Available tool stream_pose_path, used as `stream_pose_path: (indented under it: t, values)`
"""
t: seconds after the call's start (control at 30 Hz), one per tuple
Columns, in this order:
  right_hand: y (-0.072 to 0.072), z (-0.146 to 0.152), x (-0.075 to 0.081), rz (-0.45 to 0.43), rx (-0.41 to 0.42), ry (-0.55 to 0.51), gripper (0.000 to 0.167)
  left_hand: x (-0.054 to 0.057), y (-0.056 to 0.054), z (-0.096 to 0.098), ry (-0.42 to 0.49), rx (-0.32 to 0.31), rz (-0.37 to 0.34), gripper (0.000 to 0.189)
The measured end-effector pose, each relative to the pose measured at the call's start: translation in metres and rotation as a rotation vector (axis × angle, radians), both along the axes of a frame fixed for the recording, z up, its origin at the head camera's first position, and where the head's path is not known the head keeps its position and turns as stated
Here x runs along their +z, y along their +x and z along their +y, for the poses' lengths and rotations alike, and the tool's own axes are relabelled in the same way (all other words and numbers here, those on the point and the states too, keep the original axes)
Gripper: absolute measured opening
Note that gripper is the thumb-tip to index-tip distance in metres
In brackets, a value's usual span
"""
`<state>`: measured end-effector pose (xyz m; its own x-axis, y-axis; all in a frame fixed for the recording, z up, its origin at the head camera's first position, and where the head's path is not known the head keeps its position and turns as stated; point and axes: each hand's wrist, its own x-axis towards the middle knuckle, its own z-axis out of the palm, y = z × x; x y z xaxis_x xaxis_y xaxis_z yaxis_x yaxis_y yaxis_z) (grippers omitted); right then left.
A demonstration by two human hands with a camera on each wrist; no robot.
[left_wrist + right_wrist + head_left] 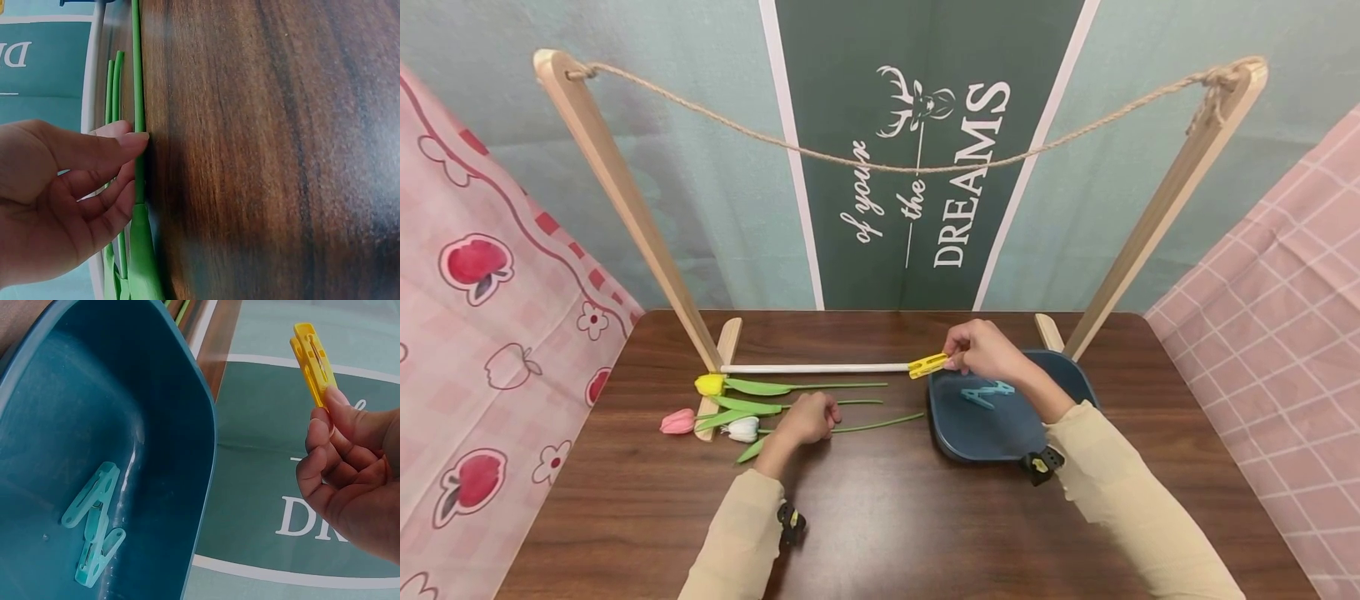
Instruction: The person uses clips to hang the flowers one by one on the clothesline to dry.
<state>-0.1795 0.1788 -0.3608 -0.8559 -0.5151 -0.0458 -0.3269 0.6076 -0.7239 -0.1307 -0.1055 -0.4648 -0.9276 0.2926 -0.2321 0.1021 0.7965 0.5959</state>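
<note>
My right hand [988, 350] pinches one end of a yellow clothespin [312, 359] between thumb and fingers, over the back-left rim of a blue basin [947, 446]. Inside the basin lie teal clothespins [94, 522], apparently two, touching each other. My left hand [808, 417] is at the white tulip [743, 429], its thumb and fingers around the green stem [139, 94]. Beside it lie a yellow tulip [710, 384] and a pink tulip [677, 422], heads to the left. The left hand hides part of the stems in the head view.
Two wooden posts [632, 208] rise at the back of the brown table [865, 517], with a sagging rope [895, 169] strung between their tops. A white rod [820, 368] runs low behind the tulips. Patterned curtains hang around the table.
</note>
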Motion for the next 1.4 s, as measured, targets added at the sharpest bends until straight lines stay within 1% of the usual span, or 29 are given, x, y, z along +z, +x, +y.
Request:
stream_pose_path:
  t: [0.33,0.67,0.83,1.0,1.1,1.27,1.4]
  values:
    - [0.001,0.001,0.001,0.004,-0.001,-0.001,0.009,0.0,-0.002,0.0,-0.022,-0.019,0.023,0.025]
    - [0.001,0.001,0.004,0.024,-0.015,0.028,0.008,0.002,0.0,0.0,-0.022,-0.033,0.038,0.023]
    - [0.001,0.003,0.005,0.025,-0.024,0.035,0.009,0.007,0.001,-0.001,-0.021,-0.052,0.047,0.023]
    - [0.001,0.004,0.007,0.037,-0.029,0.026,0.01,0.013,0.0,-0.004,-0.024,-0.078,0.109,0.02]
    - [0.001,0.004,0.009,0.038,-0.034,0.018,0.01,0.015,-0.001,-0.004,-0.023,-0.091,0.133,0.019]
    - [0.001,0.005,0.011,0.033,-0.04,0.01,0.008,0.019,-0.002,-0.006,-0.005,-0.096,0.118,0.022]
    - [0.001,0.006,0.012,0.025,-0.041,0.01,0.008,0.023,-0.002,-0.007,0.006,-0.084,0.11,0.023]
